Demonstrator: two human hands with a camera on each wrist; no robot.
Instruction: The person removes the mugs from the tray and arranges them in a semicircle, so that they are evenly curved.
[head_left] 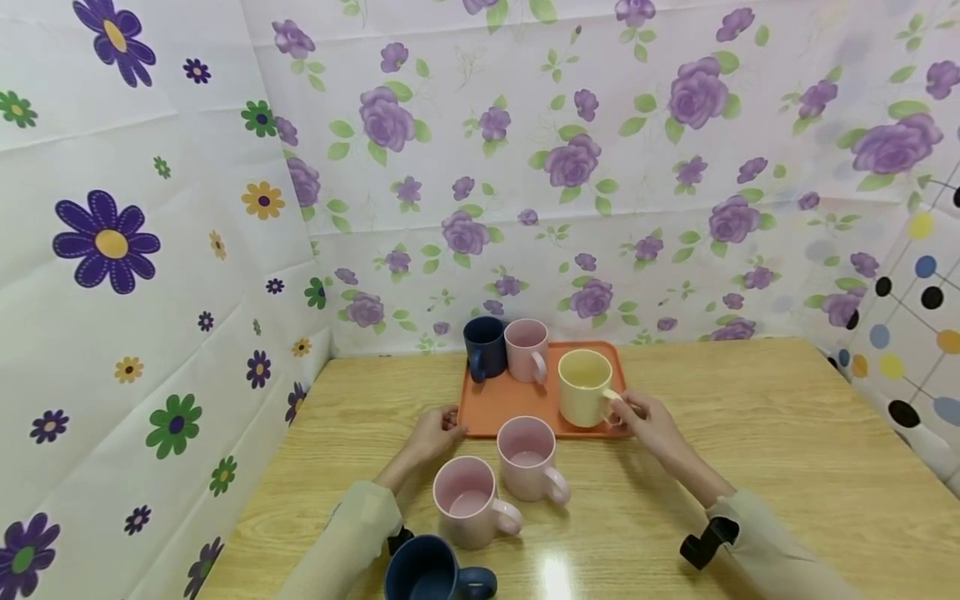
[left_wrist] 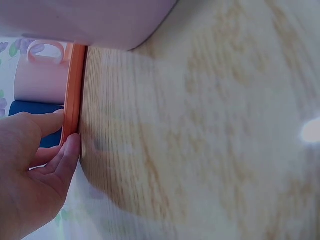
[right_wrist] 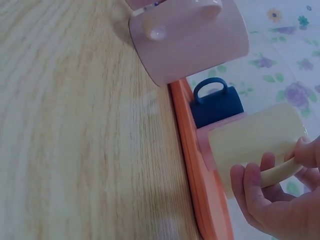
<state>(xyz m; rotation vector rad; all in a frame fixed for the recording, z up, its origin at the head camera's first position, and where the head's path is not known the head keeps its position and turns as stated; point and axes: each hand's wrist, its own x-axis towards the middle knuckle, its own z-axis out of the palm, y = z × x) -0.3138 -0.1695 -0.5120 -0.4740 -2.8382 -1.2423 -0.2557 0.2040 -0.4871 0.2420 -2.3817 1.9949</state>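
An orange tray (head_left: 510, 408) lies on the table with a dark blue mug (head_left: 486, 346) and a pink mug (head_left: 527, 343) standing at its back left. My left hand (head_left: 433, 435) grips the tray's front left corner; the left wrist view shows the thumb (left_wrist: 52, 122) inside the rim and fingers outside it. At the tray's right, my right hand (head_left: 651, 423) holds the handle of a pale yellow mug (head_left: 583, 390), upright. Fingers and thumb curl round that handle (right_wrist: 280, 172). Whether the mug's base touches the tray, I cannot tell.
Two pink mugs, one nearer the tray (head_left: 527, 467) and one closer to me (head_left: 467, 504), stand on the wooden table (head_left: 750, 433) between my arms. Another dark blue mug (head_left: 427, 571) is beside my left forearm. Flowered cloth (head_left: 510, 167) hangs behind the table.
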